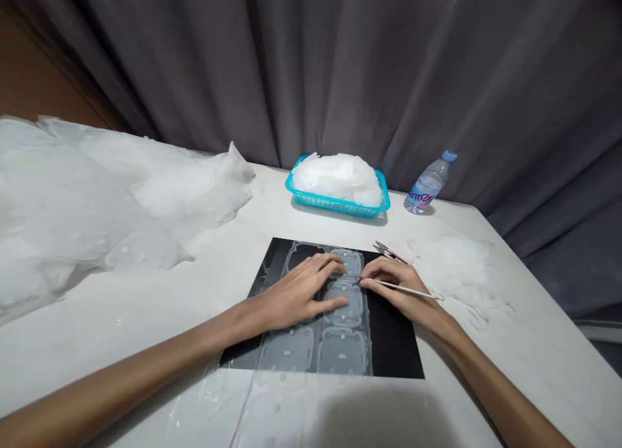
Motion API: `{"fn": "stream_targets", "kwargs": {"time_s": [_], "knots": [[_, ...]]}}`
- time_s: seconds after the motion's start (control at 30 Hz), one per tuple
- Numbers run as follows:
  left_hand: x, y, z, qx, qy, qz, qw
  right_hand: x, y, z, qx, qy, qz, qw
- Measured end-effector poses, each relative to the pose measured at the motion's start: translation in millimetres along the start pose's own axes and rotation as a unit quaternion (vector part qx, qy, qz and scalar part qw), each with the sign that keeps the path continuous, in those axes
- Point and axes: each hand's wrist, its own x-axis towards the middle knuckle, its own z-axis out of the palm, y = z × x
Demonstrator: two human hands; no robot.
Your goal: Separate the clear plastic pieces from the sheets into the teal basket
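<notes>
A clear plastic sheet (318, 344) with several rounded-rectangle cut-outs lies on a black mat (396, 344) in the middle of the white table. My left hand (301, 289) lies flat on the sheet with its fingers stretched out, pressing it down. My right hand (401, 286) rests at the sheet's right edge, pinched on a thin white stick (413, 291) whose tip touches the sheet near the left fingertips.
A turquoise basket (340, 205) heaped with clear plastic pieces stands at the back. A water bottle (427, 186) stands to its right. A large pile of plastic film (97, 195) covers the table's left. Loose plastic scraps (457, 267) and small scissors (386, 248) lie right of the mat. Grey curtain behind.
</notes>
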Motion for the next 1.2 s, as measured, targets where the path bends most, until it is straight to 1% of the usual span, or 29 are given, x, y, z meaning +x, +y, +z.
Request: {"fn": "stream_targets", "kwargs": {"time_s": [0.1, 0.23, 0.43, 0.67, 0.83, 0.97, 1.1, 1.2], "knots": [[-4.3, -3.5, 6.6, 0.035, 0.005, 0.005, 0.999, -2.7, -3.6, 0.5, -0.006, -0.016, -0.030, 0.999], [-2.2, -8.3, 8.5, 0.068, 0.007, 0.005, 0.998, -4.6, -5.3, 4.0, -0.041, -0.027, -0.047, 0.998], [-0.3, -8.4, 11.6, 0.073, 0.020, 0.004, 0.997, -2.8, -7.8, 8.7, -0.068, -0.025, -0.069, 0.995], [0.3, -4.5, 14.9, 0.111, 0.039, -0.026, 0.993, -3.2, -7.9, 13.7, -0.077, -0.036, -0.061, 0.994], [0.0, -3.6, 15.1, 0.106, 0.035, -0.029, 0.993, -2.9, -8.6, 15.0, -0.096, -0.035, -0.051, 0.993], [0.2, -2.3, 17.4, 0.113, 0.032, -0.037, 0.992, -2.6, -13.0, 15.7, -0.117, -0.039, -0.058, 0.991], [-0.6, -0.3, 21.6, 0.116, 0.027, -0.054, 0.991, -1.8, -14.1, 18.1, -0.139, -0.038, -0.082, 0.986], [-0.9, -0.1, 22.7, 0.102, 0.026, -0.055, 0.993, -1.6, -12.6, 19.6, -0.171, -0.040, -0.124, 0.977]]}}
